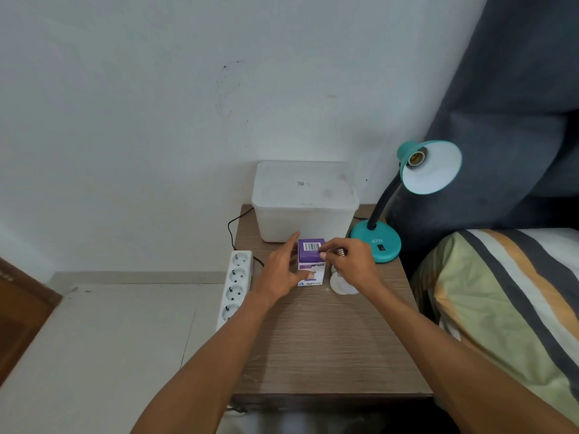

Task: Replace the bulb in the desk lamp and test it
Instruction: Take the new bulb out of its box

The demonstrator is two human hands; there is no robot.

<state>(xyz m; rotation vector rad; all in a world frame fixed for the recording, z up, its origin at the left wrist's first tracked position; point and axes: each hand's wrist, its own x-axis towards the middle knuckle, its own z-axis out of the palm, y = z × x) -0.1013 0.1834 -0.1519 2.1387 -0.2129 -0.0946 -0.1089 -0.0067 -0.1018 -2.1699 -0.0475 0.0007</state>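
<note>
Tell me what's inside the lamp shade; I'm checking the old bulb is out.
Inside the teal lamp shade only the bare brass socket shows, no bulb. The socket's depth is in shadow.

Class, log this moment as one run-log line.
lamp socket: empty | left hand: steadying bulb box | right hand: at box top flap, holding old bulb | stage: opening box

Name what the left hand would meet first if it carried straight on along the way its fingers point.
Probably the white plastic bin: the left hand, beside the purple bulb box, points toward its front wall, though depth is unclear.
</note>
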